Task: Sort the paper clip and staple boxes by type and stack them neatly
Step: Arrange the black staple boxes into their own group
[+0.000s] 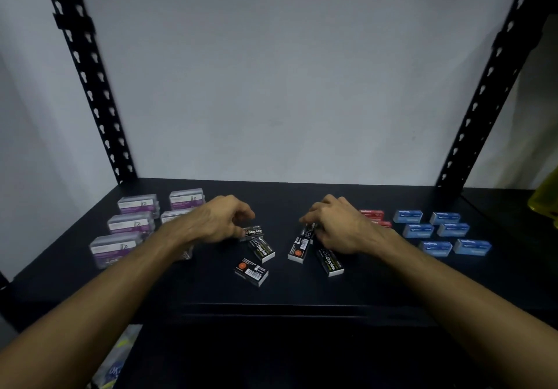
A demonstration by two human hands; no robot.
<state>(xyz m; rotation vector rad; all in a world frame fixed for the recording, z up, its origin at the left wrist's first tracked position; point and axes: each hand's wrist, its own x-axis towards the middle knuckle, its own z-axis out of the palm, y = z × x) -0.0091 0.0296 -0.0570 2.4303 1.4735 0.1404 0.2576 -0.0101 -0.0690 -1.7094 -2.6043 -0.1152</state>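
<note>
Two bare hands out over a black shelf [302,295], grey wall behind, black perforated uprights either side; left hand [220,219] curled down over a black staples box [253,231], fingertips pinching its near end — box flat on the shelf, label up; right hand [335,225] curled over another black staples box [308,233], fingers wrapped on it, most of that box hidden so can't tell exactly how it sits.

Four more black boxes loose in the middle, none lined up: one angled just below the left hand's box [262,249], touching or nearly; one barcode-up nearest the front edge [251,271]; one tilted under the right hand [299,249]; one "Staples" side up beside it [330,262].

Clear boxes with purple labels [129,225] grouped on the far left, partly stacked, a bit blurry; red boxes [373,216] peeking out behind the right hand, count unclear; blue boxes [437,231] spread in rough rows on the right, well apart from the black ones; something yellow [546,201] at the far right edge, cut off.
</note>
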